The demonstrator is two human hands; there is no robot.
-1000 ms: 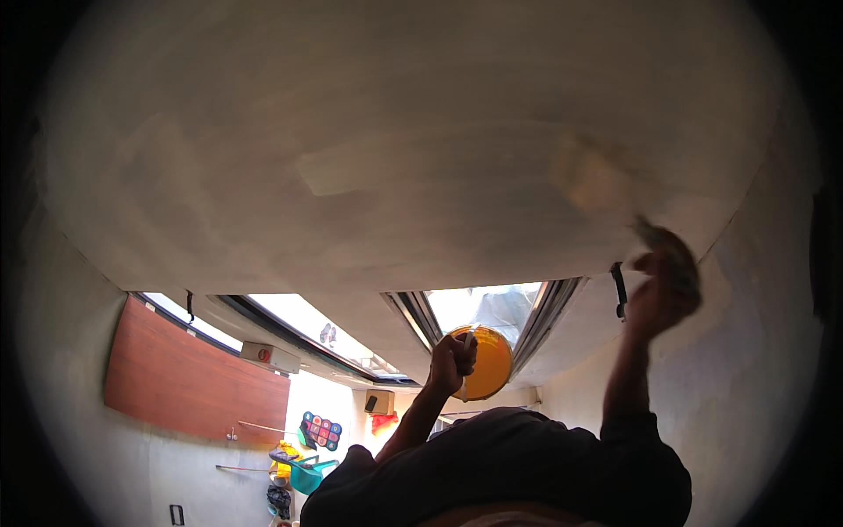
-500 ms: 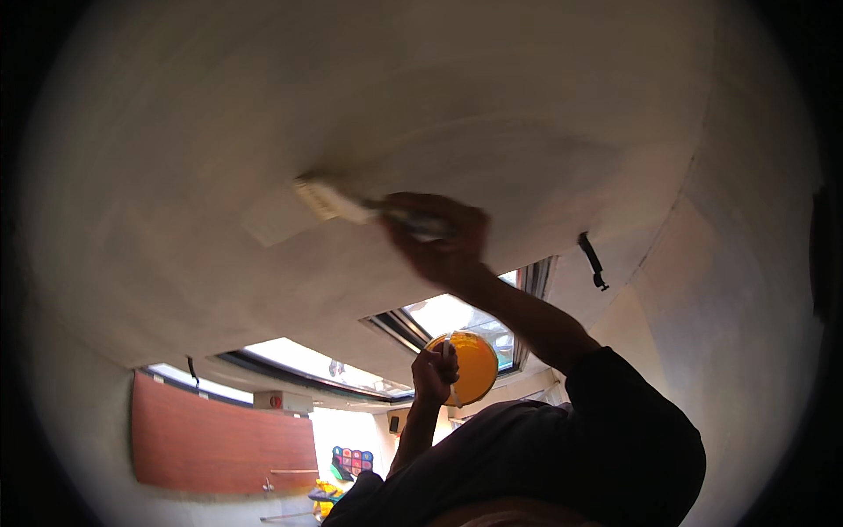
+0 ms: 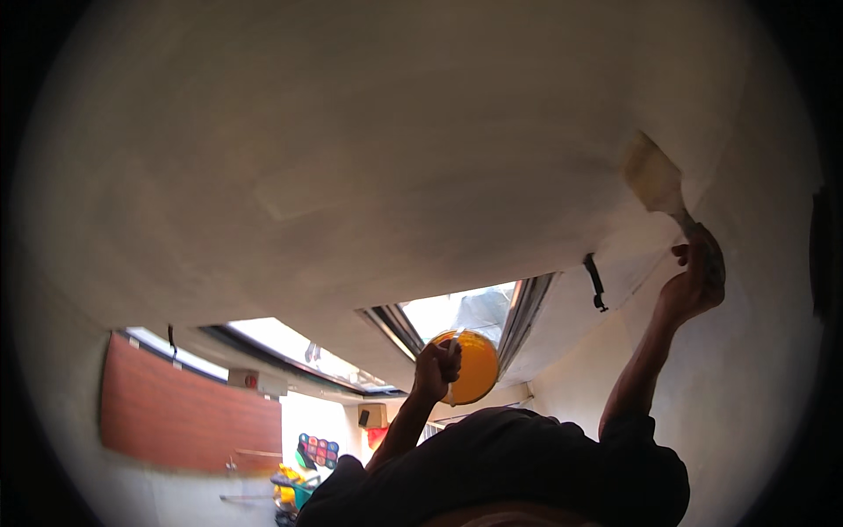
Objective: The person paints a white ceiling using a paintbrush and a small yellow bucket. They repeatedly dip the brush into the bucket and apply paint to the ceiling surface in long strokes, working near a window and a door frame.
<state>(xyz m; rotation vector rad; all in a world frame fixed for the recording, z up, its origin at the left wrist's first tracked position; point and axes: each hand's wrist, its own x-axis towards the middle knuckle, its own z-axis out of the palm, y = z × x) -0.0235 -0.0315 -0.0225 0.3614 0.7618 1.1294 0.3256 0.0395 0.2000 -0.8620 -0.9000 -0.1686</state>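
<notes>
Raised to the right, my right hand (image 3: 698, 277) is closed around the handle of a wide paintbrush (image 3: 652, 171). The brush head points up and left against the pale ceiling (image 3: 369, 114); whether the bristles touch it, I cannot tell. Lower, near the middle, my left hand (image 3: 435, 367) grips the strap-like handle of an orange bucket (image 3: 479, 373). The bucket hangs in front of a window, and I cannot make out what is inside it.
A dark-framed window (image 3: 465, 309) stands behind the bucket, with a longer window (image 3: 299, 351) to its left. A black strap-like fitting (image 3: 596, 283) hangs right of the windows. At lower left are a reddish-brown panel (image 3: 184, 400) and a heap of colourful items (image 3: 294, 487).
My right hand has swept the paintbrush from the ceiling's middle far to the right. My left hand keeps hold of the bucket in nearly the same place. The view has shifted slightly.
</notes>
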